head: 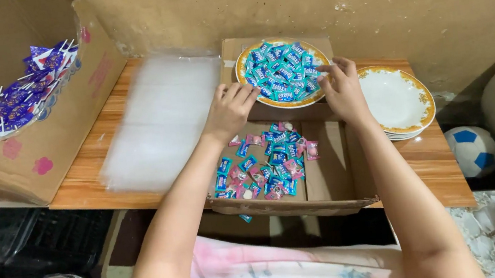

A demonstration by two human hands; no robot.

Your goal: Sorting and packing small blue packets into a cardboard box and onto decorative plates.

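Head view shows both hands at the plate of blue candies [281, 64], left hand [230, 111] curled loosely at its near-left rim, right hand [341, 87] with fingers spread on its right edge.

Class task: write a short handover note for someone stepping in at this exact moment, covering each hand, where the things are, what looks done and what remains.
Left hand: fingers on the near rim of the plate of blue sweets, holding nothing.
Right hand: at the plate's right rim, fingertips among the sweets.
Done: blue and pink sweets lie in the open cardboard box.
Left: the plate is full. An empty white plate sits to its right, clear bags to its left.
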